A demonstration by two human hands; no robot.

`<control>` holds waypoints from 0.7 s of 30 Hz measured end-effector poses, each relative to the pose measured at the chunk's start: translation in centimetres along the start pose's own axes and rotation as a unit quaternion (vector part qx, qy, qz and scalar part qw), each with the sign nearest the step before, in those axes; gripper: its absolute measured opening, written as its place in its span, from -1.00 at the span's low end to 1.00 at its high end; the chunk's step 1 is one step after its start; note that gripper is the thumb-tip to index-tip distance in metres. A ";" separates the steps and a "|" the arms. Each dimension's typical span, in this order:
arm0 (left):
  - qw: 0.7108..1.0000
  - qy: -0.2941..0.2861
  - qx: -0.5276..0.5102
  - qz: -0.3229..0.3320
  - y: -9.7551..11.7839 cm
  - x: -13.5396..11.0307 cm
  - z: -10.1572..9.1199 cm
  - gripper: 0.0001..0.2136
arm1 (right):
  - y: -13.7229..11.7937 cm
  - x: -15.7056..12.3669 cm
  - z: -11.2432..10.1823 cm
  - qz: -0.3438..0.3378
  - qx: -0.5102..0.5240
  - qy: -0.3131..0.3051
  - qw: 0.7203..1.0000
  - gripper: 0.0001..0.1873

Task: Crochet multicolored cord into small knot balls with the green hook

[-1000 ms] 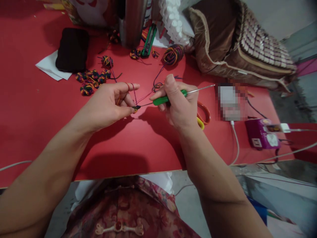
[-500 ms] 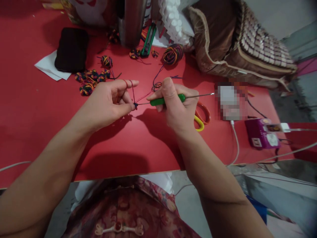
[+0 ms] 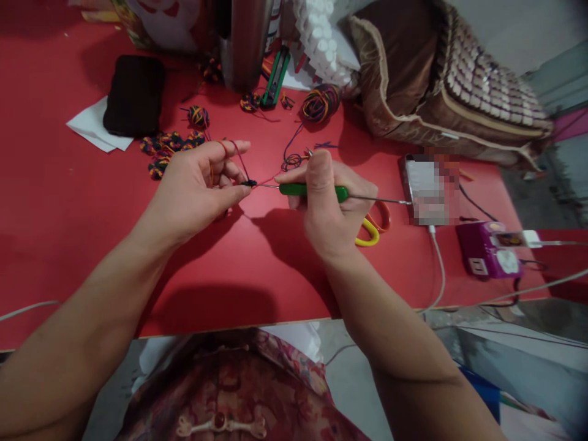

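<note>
A: Holding what, in the left hand (image 3: 197, 180)?

B: Pinching a small dark crochet piece (image 3: 249, 183) between thumb and fingertips, held up over the red bench (image 3: 78, 226).

A: Any yarn on that side?

B: Yes, wound round the outstretched index finger as a reddish strand (image 3: 241, 160), then running down to the piece. Other fingers loosely curled.

A: And in the right hand (image 3: 334, 205)?

B: Closed firmly round the green handle of a hook (image 3: 293, 190), thumb laid across the top. Fitted with a metal shaft at each of 2 ends: leftward, meeting the crochet piece, though cannot tell whether through the stitches or only against them; rightward, pointing at a device (image 3: 425, 190) with a blurred-out screen.

A: Anything close by?

B: Just beyond the right fingertips, a loose coil of yarn (image 3: 292, 162), joined by a strand to a multicoloured yarn ball (image 3: 320, 103). Beside the right wrist, partly hidden, a yellow handle loop (image 3: 375, 235) and an orange handle loop (image 3: 387, 217).

A: And further out?

B: Behind the left hand, crocheted pieces (image 3: 169, 144) and a smaller yarn ball (image 3: 198, 115); farther left, a black case (image 3: 134, 95) partly over white paper (image 3: 92, 128). At the back, a green cutter (image 3: 276, 76) beside a steel flask (image 3: 245, 49). Far right, a purple box (image 3: 484, 251).
</note>
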State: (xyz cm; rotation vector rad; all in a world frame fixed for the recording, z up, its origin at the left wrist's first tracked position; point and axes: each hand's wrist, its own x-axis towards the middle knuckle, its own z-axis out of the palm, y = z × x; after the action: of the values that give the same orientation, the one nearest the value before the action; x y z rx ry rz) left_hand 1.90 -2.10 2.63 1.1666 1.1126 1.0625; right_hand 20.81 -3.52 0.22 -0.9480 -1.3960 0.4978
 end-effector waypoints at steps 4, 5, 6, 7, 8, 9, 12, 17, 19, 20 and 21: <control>0.998 0.019 -0.059 -0.009 -0.2 0.4 -0.1 -0.57 | 0.1 -0.3 0.1 0.015 0.016 -0.013 1.000 -0.51; 0.998 0.017 -0.066 -0.011 -0.3 0.5 -0.2 -0.56 | 0.1 -0.3 0.1 0.020 0.026 -0.023 0.999 -0.54; 0.997 0.012 -0.070 -0.013 -0.4 0.6 -0.4 -0.54 | 0.2 -0.3 0.0 0.020 0.035 -0.034 0.999 -0.57; 0.997 0.008 -0.075 -0.014 -0.5 0.6 -0.6 -0.53 | 0.2 -0.3 0.0 0.016 0.042 -0.045 0.998 -0.61; 0.996 0.007 -0.085 -0.017 -0.6 0.6 -0.8 -0.53 | 0.3 -0.3 0.0 0.010 0.046 -0.060 0.997 -0.66; 0.995 0.008 -0.101 -0.023 -0.6 0.6 -0.9 -0.53 | 0.5 -0.3 -0.1 0.001 0.044 -0.076 0.996 -0.71; 0.983 -0.001 -0.167 -0.071 -0.5 0.7 -1.3 -0.54 | 0.9 -0.1 -0.2 -0.053 -0.001 -0.115 0.992 -0.72; 0.957 -0.082 -0.225 -0.162 -0.3 0.7 -1.6 -0.53 | 1.1 -0.1 -0.6 -0.224 -0.141 -0.153 0.952 -0.72; 0.955 -0.086 -0.227 -0.171 -0.1 0.6 -1.4 -0.53 | 1.0 -0.3 -0.7 -0.288 -0.192 -0.153 0.926 -0.72; 0.956 -0.076 -0.228 -0.166 0.0 0.4 -1.2 -0.54 | 1.0 -0.4 -0.6 -0.314 -0.207 -0.145 0.915 -0.73; 0.959 -0.058 -0.230 -0.152 0.2 0.2 -0.9 -0.56 | 1.0 -0.5 -0.4 -0.334 -0.217 -0.137 0.907 -0.73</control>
State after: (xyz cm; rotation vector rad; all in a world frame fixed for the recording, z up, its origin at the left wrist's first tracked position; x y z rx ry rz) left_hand 1.01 -1.76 2.71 0.6538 0.8560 0.9331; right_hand 21.38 -3.46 -0.82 -0.6864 -2.0228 -0.2217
